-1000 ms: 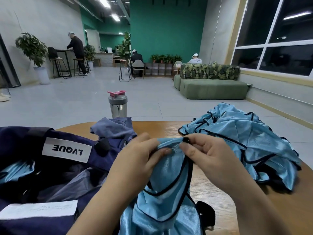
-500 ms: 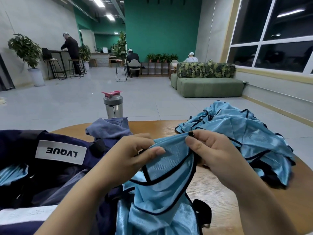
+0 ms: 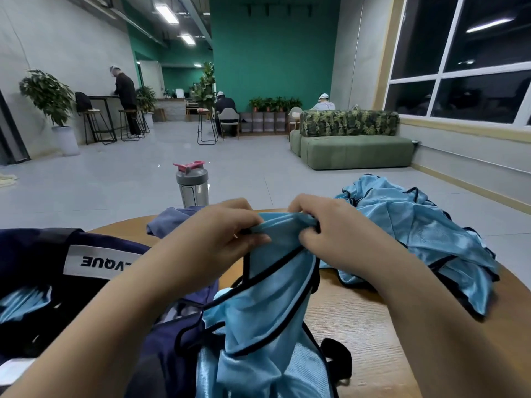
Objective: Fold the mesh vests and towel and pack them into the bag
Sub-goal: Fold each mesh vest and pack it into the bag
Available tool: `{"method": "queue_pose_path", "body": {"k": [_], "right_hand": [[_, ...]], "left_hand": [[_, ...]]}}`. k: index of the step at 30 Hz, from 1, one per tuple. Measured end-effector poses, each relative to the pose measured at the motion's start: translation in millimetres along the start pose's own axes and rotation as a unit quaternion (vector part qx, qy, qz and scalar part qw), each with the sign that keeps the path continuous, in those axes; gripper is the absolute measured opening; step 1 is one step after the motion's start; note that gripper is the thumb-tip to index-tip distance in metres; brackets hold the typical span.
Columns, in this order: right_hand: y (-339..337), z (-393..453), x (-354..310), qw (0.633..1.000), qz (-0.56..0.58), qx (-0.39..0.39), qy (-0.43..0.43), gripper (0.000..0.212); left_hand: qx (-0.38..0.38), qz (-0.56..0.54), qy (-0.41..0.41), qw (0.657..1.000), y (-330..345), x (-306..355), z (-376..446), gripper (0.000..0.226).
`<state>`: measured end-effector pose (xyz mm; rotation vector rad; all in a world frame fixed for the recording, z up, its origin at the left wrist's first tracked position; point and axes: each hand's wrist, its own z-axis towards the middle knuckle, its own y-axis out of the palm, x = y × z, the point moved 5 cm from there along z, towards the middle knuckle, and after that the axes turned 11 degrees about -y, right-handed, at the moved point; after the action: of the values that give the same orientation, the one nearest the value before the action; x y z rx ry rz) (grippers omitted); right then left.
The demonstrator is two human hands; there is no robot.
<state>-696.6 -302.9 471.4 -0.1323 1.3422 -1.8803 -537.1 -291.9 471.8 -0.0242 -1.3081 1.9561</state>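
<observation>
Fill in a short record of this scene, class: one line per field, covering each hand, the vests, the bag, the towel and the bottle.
left hand: pinches the held vest's top edge
right hand: pinches the same edge
held vest: light blue, hanging over the table
vest pile: unfolded, at right
bag: navy, at left
towel: blue-grey, behind the bag
bottle: upright, behind the towel

A large shared lounge or café-style common room: a green upholstered sofa with leaf-print back cushions (image 3: 352,140) far right, a high bar counter with black metal stools (image 3: 100,122) far left, potted leafy plants (image 3: 48,93), a teal-painted back wall (image 3: 270,50), big dark-paned windows (image 3: 465,61) at right.
</observation>
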Motion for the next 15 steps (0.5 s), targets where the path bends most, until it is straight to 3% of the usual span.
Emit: {"method": "queue_pose_path", "body": {"k": [3, 5, 7, 8, 11, 14, 15], "right_hand": [[-9, 16, 0, 0.999, -0.026, 0.037, -0.006, 0.014], [-11, 24, 2, 0.991, 0.124, 0.047, 0.030, 0.020], [-9, 27, 3, 0.960, 0.271, 0.045, 0.053, 0.026], [-8, 26, 2, 0.956, 0.287, 0.034, 0.050, 0.026], [-7, 23, -1, 0.979, 0.204, 0.008, 0.014, 0.028], [-10, 25, -2, 0.980, 0.193, 0.052, -0.005, 0.027], [-11, 25, -1, 0.978, 0.197, 0.070, -0.006, 0.026]], "left_hand": [[0.057, 0.006, -0.012, 0.998, -5, 3, 8, 0.031], [0.059, -0.031, -0.048, 0.997, -10, 0, 12, 0.034], [0.037, -0.054, -0.065, 0.996, -13, -2, 14, 0.031], [0.024, -0.055, -0.067, 0.996, -13, -3, 15, 0.032], [0.017, -0.038, -0.066, 0.997, -13, -5, 15, 0.016], [0.116, 0.023, -0.118, 0.986, -15, -7, 13, 0.017], [0.140, -0.007, -0.149, 0.979, -12, -5, 13, 0.018]]}}
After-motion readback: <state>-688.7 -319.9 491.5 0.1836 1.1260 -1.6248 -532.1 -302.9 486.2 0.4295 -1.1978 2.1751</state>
